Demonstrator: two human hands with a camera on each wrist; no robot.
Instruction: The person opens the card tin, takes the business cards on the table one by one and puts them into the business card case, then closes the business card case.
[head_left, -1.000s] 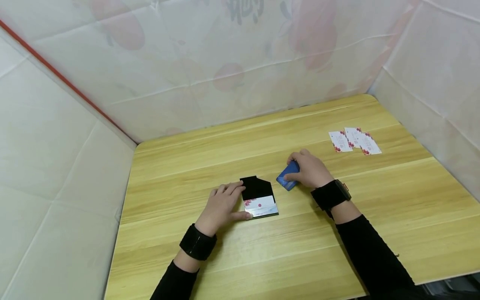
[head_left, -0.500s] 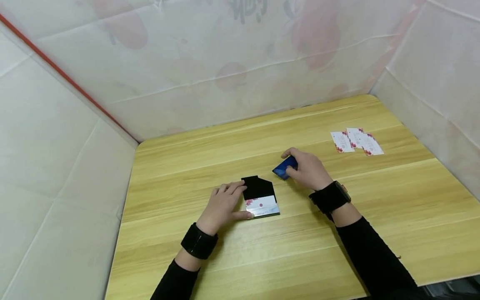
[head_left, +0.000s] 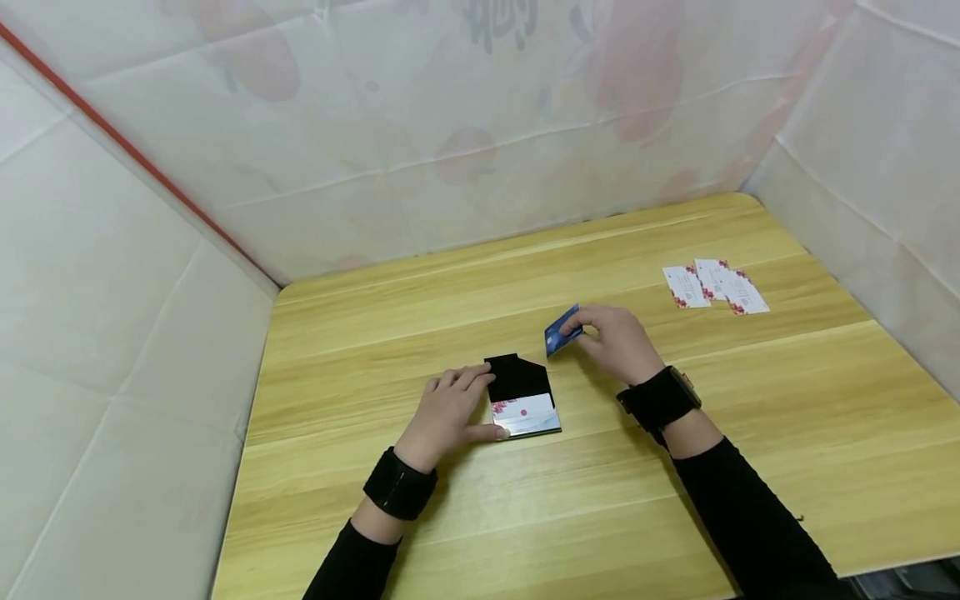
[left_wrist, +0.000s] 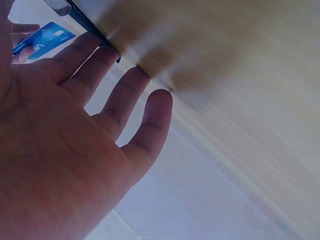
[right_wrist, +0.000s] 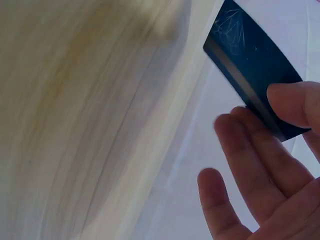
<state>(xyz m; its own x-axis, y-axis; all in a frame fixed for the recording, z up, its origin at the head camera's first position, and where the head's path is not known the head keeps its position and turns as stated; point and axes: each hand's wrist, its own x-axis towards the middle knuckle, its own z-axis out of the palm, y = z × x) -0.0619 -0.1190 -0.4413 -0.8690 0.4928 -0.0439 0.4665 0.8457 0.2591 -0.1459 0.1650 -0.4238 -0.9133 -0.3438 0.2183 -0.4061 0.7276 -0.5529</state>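
Three white cards (head_left: 715,282) lie bunched toward the far right of the surface (head_left: 360,333). The right hand (head_left: 618,342) pinches a blue card (head_left: 557,335) (held tilted) near a black case (head_left: 517,379); the left hand (head_left: 441,417), fingers loosely extended, touches the case's left edge.

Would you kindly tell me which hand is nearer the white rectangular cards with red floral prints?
The right hand, pinching a blue rectangular card, is nearer, in front and left of the white cards; the left hand touches a flat black holder, farther left.
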